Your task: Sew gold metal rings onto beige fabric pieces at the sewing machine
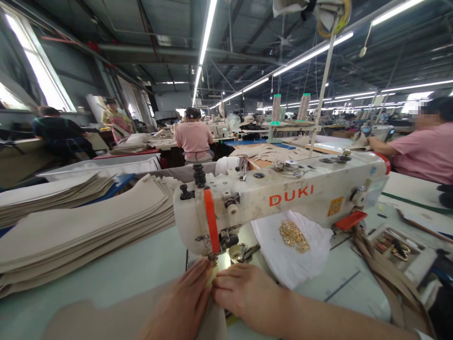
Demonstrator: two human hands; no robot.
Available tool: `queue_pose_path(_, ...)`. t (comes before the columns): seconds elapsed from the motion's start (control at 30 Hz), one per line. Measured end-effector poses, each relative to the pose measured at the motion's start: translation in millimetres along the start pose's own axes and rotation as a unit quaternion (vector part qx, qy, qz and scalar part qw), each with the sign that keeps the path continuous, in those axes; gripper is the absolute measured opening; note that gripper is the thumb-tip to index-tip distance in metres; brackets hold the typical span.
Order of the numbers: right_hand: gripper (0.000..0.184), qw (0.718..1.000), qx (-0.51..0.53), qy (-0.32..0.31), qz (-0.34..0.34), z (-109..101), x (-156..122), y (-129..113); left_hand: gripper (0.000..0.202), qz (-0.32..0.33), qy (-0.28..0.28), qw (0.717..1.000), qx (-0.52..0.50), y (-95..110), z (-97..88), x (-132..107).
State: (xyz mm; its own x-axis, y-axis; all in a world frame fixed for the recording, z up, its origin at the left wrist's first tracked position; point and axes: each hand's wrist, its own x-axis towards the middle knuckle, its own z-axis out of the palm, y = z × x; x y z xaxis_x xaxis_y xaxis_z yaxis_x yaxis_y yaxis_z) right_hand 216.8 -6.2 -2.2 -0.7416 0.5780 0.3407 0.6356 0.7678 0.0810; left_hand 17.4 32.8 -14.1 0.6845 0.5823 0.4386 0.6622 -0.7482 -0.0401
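Both my hands rest on a beige fabric piece (106, 318) lying on the sewing table, right in front of the needle of a white sewing machine (283, 193) marked DUKI. My left hand (184, 302) lies flat on the fabric, fingers together and pointing at the presser foot (214, 257). My right hand (247, 293) presses down beside it, fingertips touching the left hand's fingers at the fabric edge under the needle. Neither hand lifts the fabric off the table.
Tall stacks of beige cut pieces (88, 226) fill the table's left. A white cloth with gold metal rings (293, 235) lies behind the machine; beige straps (382, 269) and a small parts tray (396, 243) sit at right. Other people work at tables beyond.
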Motion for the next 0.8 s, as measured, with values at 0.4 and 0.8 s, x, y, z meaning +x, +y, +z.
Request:
queue_pose_path(0.4, 0.007, 0.999, 0.033, -0.016, 0.013, -0.8, -0.1, -2.0, 0.036, -0.034, -0.037, 0.998, -0.047, 3.4, -1.0, 2.0)
queue_pose_path(0.8, 0.009, 0.997, 0.034, 0.027, -0.071, 22.8, -1.4, -13.8, 0.042, -0.090, -0.060, 0.991, -0.077, 20.0, -18.9, -30.5)
